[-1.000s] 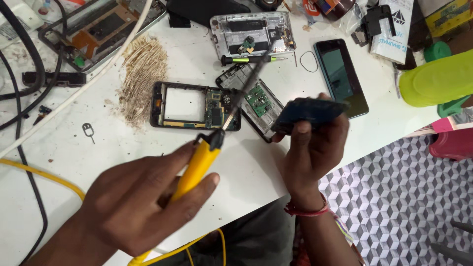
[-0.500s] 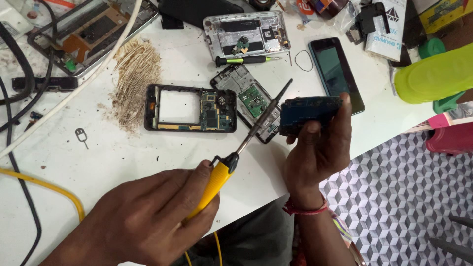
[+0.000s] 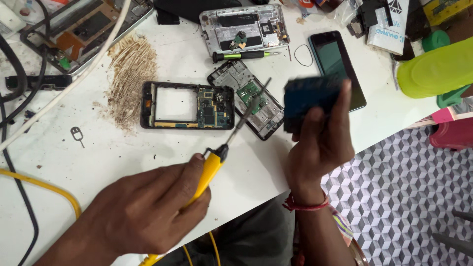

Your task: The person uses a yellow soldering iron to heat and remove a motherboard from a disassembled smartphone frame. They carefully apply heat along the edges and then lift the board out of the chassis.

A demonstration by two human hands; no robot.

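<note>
At the far left of the frame black and white cables [image 3: 19,93] trail over the white bench [image 3: 162,49], and a yellow cord [image 3: 44,189] curves across its lower left; in the upper left lies an opened device with an orange board inside a grey metal frame [image 3: 81,29]; just right of it a patch of tan, fibrous residue [image 3: 129,74] is smeared on the bench, with a small metal pin tool [image 3: 77,134] below it; the left hand [image 3: 143,216], low in the frame, has its fingers clamped round the yellow plastic handle of a soldering iron [image 3: 209,170], whose thin grey metal shaft slants up and right over the boards; I would judge it light and stiff, and best held by the handle alone, well back from the shaft; under the shaft sit a black rectangular phone frame with a green circuit board in its right end [image 3: 187,106] and, touching it, a second stripped phone body, tilted, with a small green board [image 3: 246,96]; both look thin and fragile; above them a silver phone chassis [image 3: 244,27] holds small dark parts, and a black-and-green screwdriver [image 3: 244,55] lies along its lower edge; right of centre the right hand [image 3: 315,148] is raised off the bench, fingers and thumb closed on a dark blue, blurred rectangular part [image 3: 308,98], seemingly light and easily dropped, gripped by its edges; behind it a black smartphone with a dark glass screen [image 3: 337,61] lies flat; at the far right stands a lime-green plastic container [image 3: 436,69], its contents hidden.
</note>
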